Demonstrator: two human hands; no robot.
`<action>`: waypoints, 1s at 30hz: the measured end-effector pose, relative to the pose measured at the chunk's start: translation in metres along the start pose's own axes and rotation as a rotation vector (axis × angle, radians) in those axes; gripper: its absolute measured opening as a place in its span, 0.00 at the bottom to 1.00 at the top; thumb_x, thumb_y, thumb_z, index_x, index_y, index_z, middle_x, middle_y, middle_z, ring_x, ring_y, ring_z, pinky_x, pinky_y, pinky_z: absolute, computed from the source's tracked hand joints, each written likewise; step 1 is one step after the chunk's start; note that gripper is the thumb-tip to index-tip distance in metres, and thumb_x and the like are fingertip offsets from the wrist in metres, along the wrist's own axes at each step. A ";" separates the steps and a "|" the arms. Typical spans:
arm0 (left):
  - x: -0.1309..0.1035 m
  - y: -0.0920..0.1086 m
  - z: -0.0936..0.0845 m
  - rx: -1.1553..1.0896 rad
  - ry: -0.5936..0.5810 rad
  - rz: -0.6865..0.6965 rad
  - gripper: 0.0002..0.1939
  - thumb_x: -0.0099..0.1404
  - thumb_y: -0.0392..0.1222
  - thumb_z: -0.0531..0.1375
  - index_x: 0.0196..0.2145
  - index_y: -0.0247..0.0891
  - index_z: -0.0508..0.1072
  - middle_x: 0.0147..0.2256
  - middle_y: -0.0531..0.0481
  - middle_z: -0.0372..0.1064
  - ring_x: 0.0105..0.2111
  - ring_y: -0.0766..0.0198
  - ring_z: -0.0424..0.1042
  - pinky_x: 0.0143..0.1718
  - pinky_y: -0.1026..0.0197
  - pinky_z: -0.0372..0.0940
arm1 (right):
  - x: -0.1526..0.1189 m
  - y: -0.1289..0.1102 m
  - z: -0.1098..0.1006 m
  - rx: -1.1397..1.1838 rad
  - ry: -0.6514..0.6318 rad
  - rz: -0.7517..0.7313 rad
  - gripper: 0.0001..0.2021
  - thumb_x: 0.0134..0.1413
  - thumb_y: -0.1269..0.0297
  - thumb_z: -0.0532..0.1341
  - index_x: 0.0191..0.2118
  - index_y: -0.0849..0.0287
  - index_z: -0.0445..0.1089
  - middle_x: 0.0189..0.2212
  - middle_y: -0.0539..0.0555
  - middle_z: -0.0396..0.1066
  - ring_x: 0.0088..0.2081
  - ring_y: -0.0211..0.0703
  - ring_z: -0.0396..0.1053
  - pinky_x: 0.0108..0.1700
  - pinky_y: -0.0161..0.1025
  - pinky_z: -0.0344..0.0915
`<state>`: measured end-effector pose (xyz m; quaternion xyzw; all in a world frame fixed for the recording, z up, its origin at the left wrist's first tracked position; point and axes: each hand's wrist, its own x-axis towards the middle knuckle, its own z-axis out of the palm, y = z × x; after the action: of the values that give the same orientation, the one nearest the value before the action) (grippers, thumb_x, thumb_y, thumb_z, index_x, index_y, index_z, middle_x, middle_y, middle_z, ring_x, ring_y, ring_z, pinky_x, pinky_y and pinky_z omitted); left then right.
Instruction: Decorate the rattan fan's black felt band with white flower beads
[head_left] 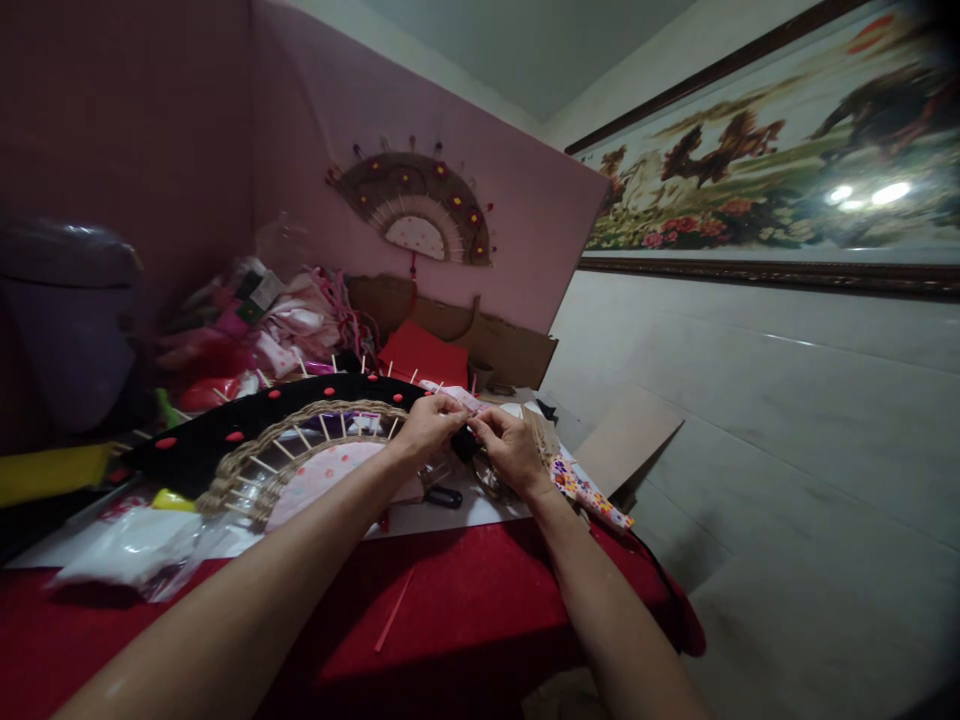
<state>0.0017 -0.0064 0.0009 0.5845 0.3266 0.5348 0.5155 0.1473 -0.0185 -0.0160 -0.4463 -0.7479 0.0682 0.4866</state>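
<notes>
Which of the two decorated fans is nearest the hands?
The black-banded fan with red dots, its right end by the left hand and right hand. The brown-banded fan with yellow-centred flowers is up against the pink panel.

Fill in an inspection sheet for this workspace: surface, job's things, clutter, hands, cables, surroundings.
Surface: red cloth, partly covered; thin red strip lying on it.
Job's things: black fan with red dots, sticks and braided twine.
Clutter: clear plastic bag, pink materials, red sheet behind the fan.
Hands: left and right close together at the fan's right end; anything pinched is too small to identify.
Cables: nothing seen for certain.
Surroundings: second fan on pink panel; framed horse picture at right.
</notes>
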 end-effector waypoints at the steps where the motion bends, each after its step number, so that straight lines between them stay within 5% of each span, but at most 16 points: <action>1: 0.000 0.000 0.000 0.002 0.000 0.001 0.05 0.50 0.32 0.59 0.20 0.34 0.66 0.12 0.59 0.54 0.12 0.75 0.52 0.14 0.69 0.47 | 0.000 0.000 0.000 -0.003 -0.002 0.002 0.13 0.53 0.56 0.56 0.24 0.58 0.66 0.20 0.49 0.64 0.23 0.38 0.60 0.26 0.33 0.55; 30: -0.001 0.000 -0.001 0.072 0.004 0.008 0.04 0.48 0.37 0.59 0.21 0.34 0.65 0.12 0.60 0.55 0.12 0.75 0.52 0.16 0.68 0.47 | 0.004 0.009 0.002 0.158 0.084 0.099 0.08 0.45 0.60 0.61 0.25 0.59 0.66 0.20 0.48 0.66 0.22 0.36 0.62 0.25 0.32 0.59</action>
<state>0.0008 -0.0071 0.0007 0.6030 0.3442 0.5259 0.4913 0.1506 -0.0098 -0.0195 -0.4456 -0.6962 0.1322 0.5471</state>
